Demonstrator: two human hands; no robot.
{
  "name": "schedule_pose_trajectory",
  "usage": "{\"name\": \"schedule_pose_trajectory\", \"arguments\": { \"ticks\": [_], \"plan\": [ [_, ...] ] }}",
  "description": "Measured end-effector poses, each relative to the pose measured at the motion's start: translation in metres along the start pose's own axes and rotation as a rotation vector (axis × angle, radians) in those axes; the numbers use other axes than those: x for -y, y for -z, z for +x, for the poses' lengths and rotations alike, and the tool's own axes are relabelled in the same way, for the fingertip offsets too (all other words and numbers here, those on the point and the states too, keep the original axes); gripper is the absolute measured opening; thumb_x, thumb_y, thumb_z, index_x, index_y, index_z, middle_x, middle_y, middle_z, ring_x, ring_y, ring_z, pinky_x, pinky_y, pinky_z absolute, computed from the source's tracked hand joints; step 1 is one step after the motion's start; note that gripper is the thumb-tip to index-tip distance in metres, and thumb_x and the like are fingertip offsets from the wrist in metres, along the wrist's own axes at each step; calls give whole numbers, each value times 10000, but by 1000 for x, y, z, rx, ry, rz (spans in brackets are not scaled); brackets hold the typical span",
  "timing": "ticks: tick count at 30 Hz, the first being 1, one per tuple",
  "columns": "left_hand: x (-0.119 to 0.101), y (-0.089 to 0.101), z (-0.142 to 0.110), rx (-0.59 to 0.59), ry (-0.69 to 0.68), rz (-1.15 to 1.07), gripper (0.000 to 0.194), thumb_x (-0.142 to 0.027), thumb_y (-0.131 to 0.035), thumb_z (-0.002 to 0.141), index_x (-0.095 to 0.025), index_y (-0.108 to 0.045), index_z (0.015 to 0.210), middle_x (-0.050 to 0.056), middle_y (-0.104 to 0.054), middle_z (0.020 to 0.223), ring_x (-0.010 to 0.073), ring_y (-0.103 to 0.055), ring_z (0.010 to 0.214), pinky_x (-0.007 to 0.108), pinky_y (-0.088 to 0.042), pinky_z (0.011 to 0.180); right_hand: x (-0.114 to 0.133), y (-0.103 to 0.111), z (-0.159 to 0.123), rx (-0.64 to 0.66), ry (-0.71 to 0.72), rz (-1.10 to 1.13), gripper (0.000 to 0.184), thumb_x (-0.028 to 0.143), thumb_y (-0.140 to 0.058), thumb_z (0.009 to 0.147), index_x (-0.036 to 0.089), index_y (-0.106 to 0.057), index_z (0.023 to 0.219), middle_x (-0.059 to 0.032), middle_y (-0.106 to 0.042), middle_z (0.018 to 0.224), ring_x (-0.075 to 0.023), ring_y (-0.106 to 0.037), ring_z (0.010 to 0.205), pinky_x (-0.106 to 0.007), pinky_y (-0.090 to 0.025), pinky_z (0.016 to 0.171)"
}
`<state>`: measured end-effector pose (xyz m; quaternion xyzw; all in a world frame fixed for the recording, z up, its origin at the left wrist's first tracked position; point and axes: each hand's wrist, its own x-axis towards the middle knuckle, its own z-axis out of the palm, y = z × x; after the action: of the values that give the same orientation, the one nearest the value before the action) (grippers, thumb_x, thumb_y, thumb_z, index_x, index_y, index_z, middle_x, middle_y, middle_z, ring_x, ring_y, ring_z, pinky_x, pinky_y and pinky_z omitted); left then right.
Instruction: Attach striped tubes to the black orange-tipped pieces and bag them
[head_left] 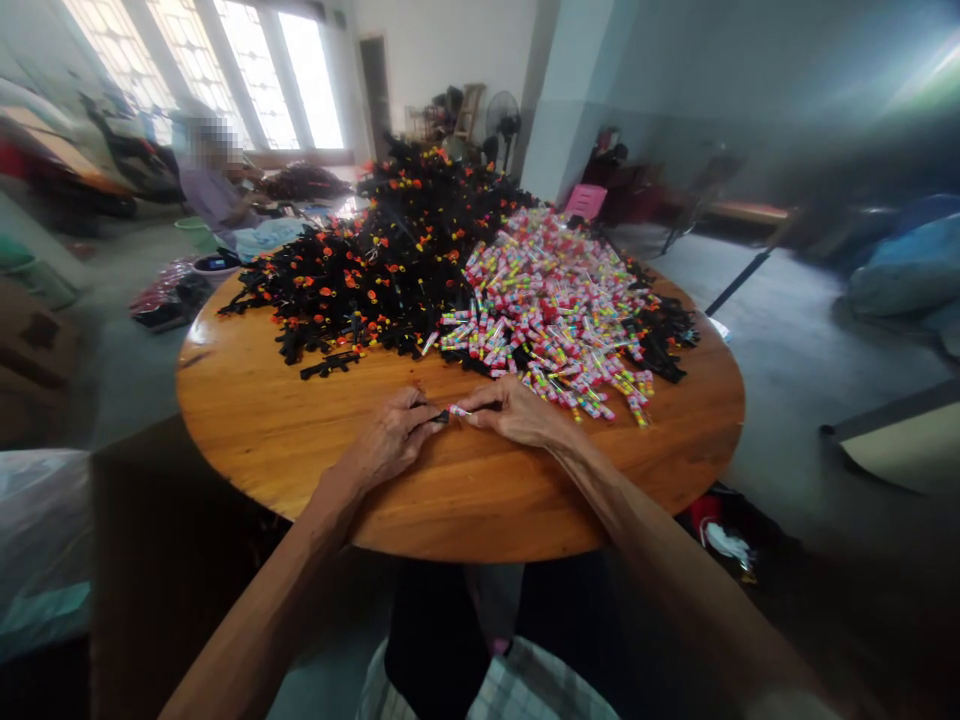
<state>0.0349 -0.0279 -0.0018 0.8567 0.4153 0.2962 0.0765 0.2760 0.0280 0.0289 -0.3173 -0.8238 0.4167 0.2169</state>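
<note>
My left hand (394, 435) and my right hand (517, 412) meet over the near part of a round wooden table (255, 430). Both are closed in a pinch on one small piece (456, 411), black at the left end and pink-and-white at the right. Just beyond my right hand lies a heap of small colourful candy tubes (551, 300). Left of it and behind rises a bigger heap of black plastic parts with orange dots (382, 250). A single black part (330, 364) lies apart on the wood.
Another person (217, 190) sits on the floor at the back left beside bags and basins. A fan (502, 120) and a pink stool (585, 200) stand behind the table. A white bag (37, 540) is at my left, blue sacks (907, 260) at the right.
</note>
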Motion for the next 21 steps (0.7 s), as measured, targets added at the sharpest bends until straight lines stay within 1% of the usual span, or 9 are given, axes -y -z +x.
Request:
{"name": "schedule_pose_trajectory", "arguments": {
  "ticks": [4,6,10,13,14,16,18,20,21],
  "plan": [
    [2,-1,0,35,-4,-38,284,-244,-466,1050,-168,-739,1059,93,-620,998,210,-599,954,382,-515,889,0,5,-2,48,6,-28,332,200,-573,841,199,-821,1061,-9,-781,872,-148,-584,715,-264,-444,686],
    [2,0,-1,42,-1,-61,286,-239,-465,1048,-172,-742,1065,97,-623,1012,213,-602,970,378,-513,888,3,6,-2,71,26,-49,328,208,-561,846,196,-825,1041,-9,-777,860,-146,-577,698,-262,-427,667],
    [-5,6,-2,70,4,-93,292,-240,-462,1048,-217,-721,1180,89,-647,1061,207,-609,1008,355,-511,901,16,9,-6,87,62,-86,319,236,-553,858,200,-828,1017,-16,-772,833,-162,-589,700,-272,-421,664],
    [-10,11,-2,88,30,-89,299,-257,-482,1042,-242,-691,1255,74,-654,1058,200,-613,1001,329,-507,890,17,10,-6,84,45,-15,310,286,-575,863,200,-823,1029,-47,-786,912,-199,-642,782,-307,-461,737],
    [-12,12,-2,85,47,-77,301,-266,-484,1042,-245,-688,1263,71,-650,1041,197,-613,986,321,-505,876,15,9,-5,84,27,30,307,318,-593,861,197,-818,1031,-54,-784,918,-202,-645,784,-310,-465,733],
    [-15,13,-2,68,84,-44,307,-278,-475,1046,-247,-687,1264,67,-632,1005,192,-607,947,311,-499,842,11,4,-2,46,-21,118,322,394,-621,853,175,-800,1009,-63,-758,859,-189,-622,713,-297,-456,665],
    [-19,14,-2,49,114,-11,309,-277,-458,1049,-243,-695,1244,69,-615,992,190,-598,920,309,-491,815,9,-5,1,-11,-86,172,355,473,-610,865,160,-765,932,-53,-707,766,-161,-561,608,-280,-412,579],
    [-21,13,-3,32,120,21,310,-277,-451,1047,-236,-701,1225,74,-607,982,195,-591,908,315,-485,802,8,-14,4,-65,-135,138,396,525,-557,898,174,-696,779,-24,-628,654,-144,-489,540,-277,-354,538],
    [-21,13,-4,27,116,36,308,-279,-454,1045,-233,-702,1221,77,-608,979,200,-589,910,319,-482,800,8,-18,6,-85,-138,97,424,536,-529,913,187,-645,701,-11,-584,610,-143,-465,532,-280,-330,536]
  ]
}}
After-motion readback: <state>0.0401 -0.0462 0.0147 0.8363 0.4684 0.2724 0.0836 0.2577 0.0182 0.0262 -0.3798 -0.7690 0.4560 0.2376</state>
